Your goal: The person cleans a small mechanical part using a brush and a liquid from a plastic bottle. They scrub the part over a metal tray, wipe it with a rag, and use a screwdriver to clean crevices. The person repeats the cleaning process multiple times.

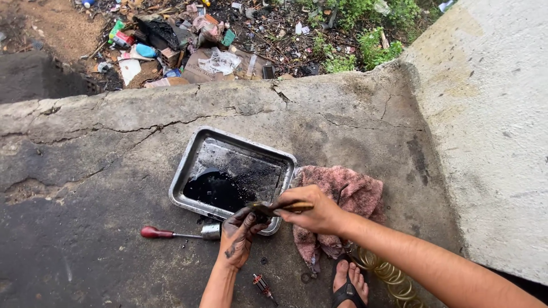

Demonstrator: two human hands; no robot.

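— Gripping a small dark part (pixel 258 210) in the blackened left hand (pixel 238 234), just over the near rim of the metal tray (pixel 188 165).
— Right hand (pixel 311 214) closed round a brush (pixel 285 206), bristles touching that part. Pink rag (pixel 348 191) just beside, red-handled screwdriver (pixel 171 233) lying left on concrete.

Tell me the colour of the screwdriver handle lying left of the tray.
The screwdriver handle is dark red, seen in the head view.
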